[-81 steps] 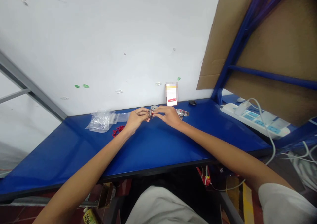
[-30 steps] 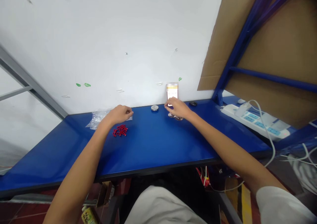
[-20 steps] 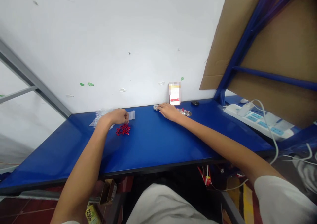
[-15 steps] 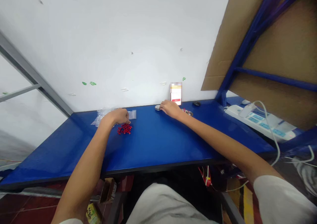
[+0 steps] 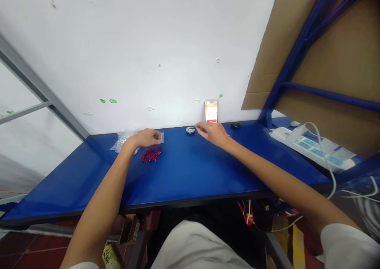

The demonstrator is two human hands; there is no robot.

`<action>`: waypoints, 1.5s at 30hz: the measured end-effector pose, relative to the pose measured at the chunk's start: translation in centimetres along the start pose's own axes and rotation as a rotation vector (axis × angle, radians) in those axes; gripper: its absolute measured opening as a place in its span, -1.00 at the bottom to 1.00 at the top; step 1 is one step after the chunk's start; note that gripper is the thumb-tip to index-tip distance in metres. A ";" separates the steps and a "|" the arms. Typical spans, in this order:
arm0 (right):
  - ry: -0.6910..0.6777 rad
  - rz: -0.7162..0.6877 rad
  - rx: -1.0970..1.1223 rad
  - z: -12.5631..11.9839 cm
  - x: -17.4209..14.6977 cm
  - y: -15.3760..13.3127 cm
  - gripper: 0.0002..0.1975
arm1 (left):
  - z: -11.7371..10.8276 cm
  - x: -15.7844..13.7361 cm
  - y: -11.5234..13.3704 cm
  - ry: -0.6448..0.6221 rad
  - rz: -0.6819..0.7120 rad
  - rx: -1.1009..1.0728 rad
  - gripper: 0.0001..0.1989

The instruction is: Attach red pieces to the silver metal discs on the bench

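Several red cord pieces [image 5: 151, 155] lie in a loose heap on the blue table [image 5: 184, 170]. Just above them, my left hand [image 5: 150, 137] is closed in a pinch; a bit of red shows below its fingers, but what they grip is unclear. Behind that hand are small clear plastic bags [image 5: 121, 139], one edge showing past the fingertips. My right hand [image 5: 213, 133] pinches at the right rim of a small round silvery dish [image 5: 190, 130]. Whatever is between those fingers is too small to make out.
A phone [image 5: 211, 111] with a lit screen leans on the white wall. To its right lies a black round lid [image 5: 236, 125]. A white power strip [image 5: 311, 148] with plugs and cables takes up the table's right end, beside a blue metal frame [image 5: 280, 77].
My left hand has lifted slightly and shifted right, and the red heap has spread a little. My right hand has drawn back right from over the round dish, uncovering more of it.
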State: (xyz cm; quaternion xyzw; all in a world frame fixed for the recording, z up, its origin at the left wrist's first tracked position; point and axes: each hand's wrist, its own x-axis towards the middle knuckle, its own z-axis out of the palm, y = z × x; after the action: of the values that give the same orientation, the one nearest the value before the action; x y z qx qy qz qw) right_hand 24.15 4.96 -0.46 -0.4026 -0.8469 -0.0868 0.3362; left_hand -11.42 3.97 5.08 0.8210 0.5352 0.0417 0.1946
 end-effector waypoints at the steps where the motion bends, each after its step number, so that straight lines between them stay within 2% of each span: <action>1: -0.012 0.043 0.070 -0.1 -0.6 -0.3 -0.82 | -0.1 -0.1 0.2 0.017 0.037 -0.097 -0.90; 5: -0.073 0.101 0.456 0.7 -1.7 -0.9 -0.84 | 0.2 -0.1 1.6 0.076 0.181 -0.415 -0.87; 8: -0.100 0.100 0.667 1.6 -1.7 -0.9 -0.82 | 1.5 0.6 3.1 0.211 0.305 -0.473 -0.80; 11: -0.110 0.113 0.743 2.0 -1.7 -1.0 -0.81 | 3.5 1.6 4.6 0.375 0.347 -0.475 -0.72; 18: -0.074 0.076 0.752 1.6 -2.2 -2.4 -0.79 | 7.3 2.8 6.7 0.518 0.389 -0.223 -0.83; 29: -0.054 -0.015 0.526 1.5 -2.5 -3.3 -0.75 | 8.6 2.6 7.6 0.607 0.342 0.012 -0.87; 32: -0.048 -0.040 0.436 1.6 -2.7 -3.4 -0.74 | 8.8 2.7 7.8 0.597 0.328 -0.001 -0.85; 35: -0.049 -0.023 0.434 1.8 -2.8 -3.5 -0.70 | 8.9 2.8 7.9 0.578 0.304 -0.119 -0.85; 38: -0.013 0.041 0.609 1.9 -2.6 -3.5 -0.62 | 8.8 3.0 7.9 0.527 0.267 -0.353 -0.81; 42: 0.068 0.088 0.785 1.8 -2.1 -3.6 -0.77 | 8.8 3.1 8.0 0.426 0.214 -0.783 -0.68; 45: 0.066 0.072 0.817 1.2 -2.0 -3.8 -0.81 | 8.8 3.1 8.0 0.364 0.206 -0.952 -0.63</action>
State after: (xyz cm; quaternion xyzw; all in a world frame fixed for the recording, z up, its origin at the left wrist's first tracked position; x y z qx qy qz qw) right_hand 21.67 1.75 -2.20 -0.2626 -0.7858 0.2555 0.4983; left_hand -0.73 1.50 -0.52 0.6694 0.3985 0.4417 0.4449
